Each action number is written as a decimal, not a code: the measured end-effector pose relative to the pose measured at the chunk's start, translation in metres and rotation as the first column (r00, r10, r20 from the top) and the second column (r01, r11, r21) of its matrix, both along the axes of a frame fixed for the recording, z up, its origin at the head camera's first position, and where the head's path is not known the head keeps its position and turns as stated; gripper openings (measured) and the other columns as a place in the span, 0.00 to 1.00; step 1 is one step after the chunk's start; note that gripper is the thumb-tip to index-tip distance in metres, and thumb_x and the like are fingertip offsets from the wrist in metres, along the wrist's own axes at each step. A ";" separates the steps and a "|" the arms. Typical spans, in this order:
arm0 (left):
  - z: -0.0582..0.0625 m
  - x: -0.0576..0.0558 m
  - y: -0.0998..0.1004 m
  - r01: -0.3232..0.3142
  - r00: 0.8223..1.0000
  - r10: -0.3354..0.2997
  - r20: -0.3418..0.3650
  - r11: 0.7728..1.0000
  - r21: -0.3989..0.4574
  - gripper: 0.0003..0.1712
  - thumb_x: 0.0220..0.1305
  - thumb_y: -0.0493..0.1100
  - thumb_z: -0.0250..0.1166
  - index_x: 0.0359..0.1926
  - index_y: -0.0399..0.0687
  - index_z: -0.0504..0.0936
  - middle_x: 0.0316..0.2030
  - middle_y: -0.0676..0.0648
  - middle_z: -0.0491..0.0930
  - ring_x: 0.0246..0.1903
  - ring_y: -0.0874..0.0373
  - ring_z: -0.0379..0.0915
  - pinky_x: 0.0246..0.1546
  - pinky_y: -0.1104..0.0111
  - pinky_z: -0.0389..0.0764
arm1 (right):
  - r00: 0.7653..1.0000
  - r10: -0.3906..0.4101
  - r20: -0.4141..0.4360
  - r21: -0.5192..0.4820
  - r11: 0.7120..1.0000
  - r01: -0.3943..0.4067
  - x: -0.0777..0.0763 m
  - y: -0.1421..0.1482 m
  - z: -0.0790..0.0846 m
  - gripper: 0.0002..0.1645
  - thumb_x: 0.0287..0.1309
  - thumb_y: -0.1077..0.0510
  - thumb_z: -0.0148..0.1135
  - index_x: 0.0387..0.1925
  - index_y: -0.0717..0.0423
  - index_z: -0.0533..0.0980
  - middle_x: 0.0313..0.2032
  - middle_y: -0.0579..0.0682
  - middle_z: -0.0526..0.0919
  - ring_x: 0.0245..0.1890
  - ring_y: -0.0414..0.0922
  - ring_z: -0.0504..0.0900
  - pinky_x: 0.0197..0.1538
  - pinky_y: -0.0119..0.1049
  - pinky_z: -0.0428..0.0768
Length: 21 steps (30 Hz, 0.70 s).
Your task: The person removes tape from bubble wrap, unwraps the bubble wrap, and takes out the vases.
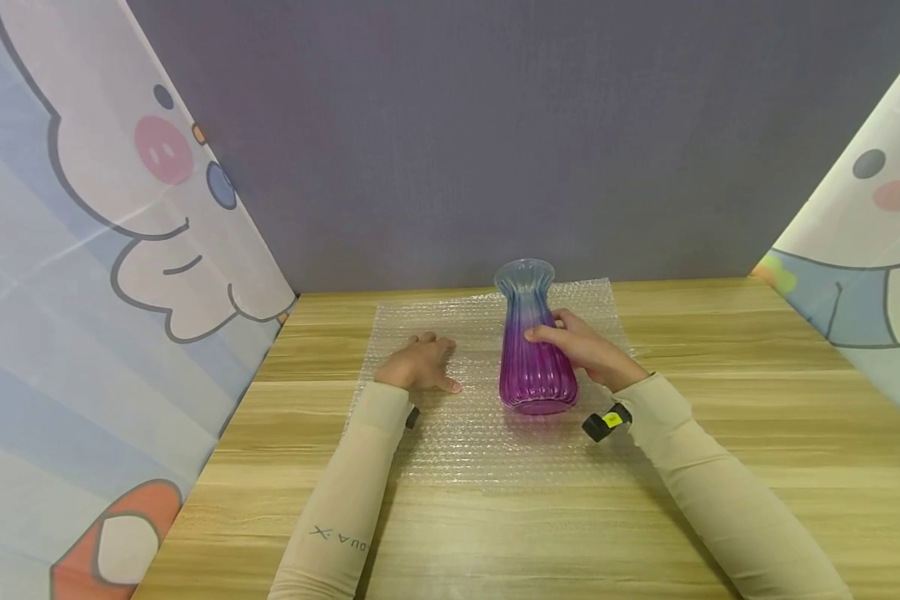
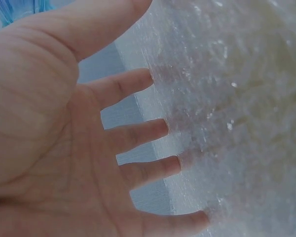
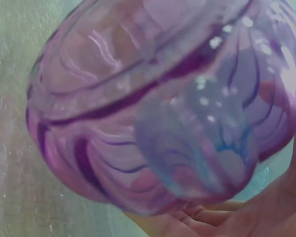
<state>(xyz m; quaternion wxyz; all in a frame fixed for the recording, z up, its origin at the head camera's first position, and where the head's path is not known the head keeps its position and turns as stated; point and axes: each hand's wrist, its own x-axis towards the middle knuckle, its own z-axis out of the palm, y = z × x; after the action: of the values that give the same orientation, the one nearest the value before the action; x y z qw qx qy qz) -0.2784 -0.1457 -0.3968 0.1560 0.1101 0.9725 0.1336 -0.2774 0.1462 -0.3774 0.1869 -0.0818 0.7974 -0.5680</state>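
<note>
A ribbed glass vase (image 1: 537,358), blue at its flared mouth and purple toward the base, is gripped around its side by my right hand (image 1: 581,343). It leans slightly, its base toward me. In the right wrist view the purple base of the vase (image 3: 153,113) fills most of the picture, with part of the right hand (image 3: 227,219) below it. A sheet of bubble wrap (image 1: 457,442) lies flat under the vase. My left hand (image 1: 418,363) is spread over the sheet's left part; in the left wrist view its straight fingertips touch the bubble wrap (image 2: 246,123).
The wood-grain table (image 1: 757,433) extends around the sheet. A grey panel (image 1: 510,150) stands along the back edge. Cartoon-printed cloths hang at the left (image 1: 60,333) and the right (image 1: 870,292). A black strap with a yellow tag (image 1: 607,421) sits at the right wrist.
</note>
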 end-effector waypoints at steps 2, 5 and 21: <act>0.000 0.000 0.000 -0.001 1.000 0.001 0.000 1.000 0.002 0.57 0.51 0.62 0.77 0.78 0.59 0.61 0.81 0.41 0.52 0.79 0.32 0.44 0.71 0.31 0.58 | 1.000 -0.005 -0.006 0.004 1.000 0.005 0.000 0.000 0.001 0.50 0.62 0.45 0.60 0.74 0.66 0.51 0.64 0.72 0.71 0.56 0.57 0.81 0.54 0.45 0.84; 0.000 0.000 0.000 -0.001 1.000 0.001 0.002 1.000 0.002 0.57 0.51 0.62 0.77 0.78 0.59 0.61 0.81 0.41 0.52 0.79 0.32 0.44 0.71 0.30 0.58 | 1.000 -0.016 -0.009 0.007 1.000 0.016 0.000 0.001 0.002 0.50 0.61 0.45 0.60 0.74 0.66 0.51 0.65 0.72 0.71 0.58 0.58 0.80 0.56 0.47 0.83; 0.000 -0.001 0.000 0.011 1.000 -0.011 -0.003 1.000 0.000 0.57 0.51 0.62 0.77 0.78 0.58 0.61 0.80 0.40 0.52 0.78 0.31 0.45 0.71 0.31 0.58 | 1.000 -0.015 -0.026 -0.027 1.000 0.014 0.001 0.004 0.005 0.52 0.59 0.51 0.61 0.75 0.68 0.48 0.66 0.72 0.68 0.61 0.62 0.77 0.62 0.54 0.80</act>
<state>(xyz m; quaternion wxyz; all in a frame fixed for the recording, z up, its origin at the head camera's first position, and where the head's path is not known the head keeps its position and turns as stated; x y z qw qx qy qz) -0.2796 -0.1452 -0.3971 0.1552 0.1155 0.9721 0.1325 -0.2769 0.1505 -0.3720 0.1712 -0.0861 0.7926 -0.5788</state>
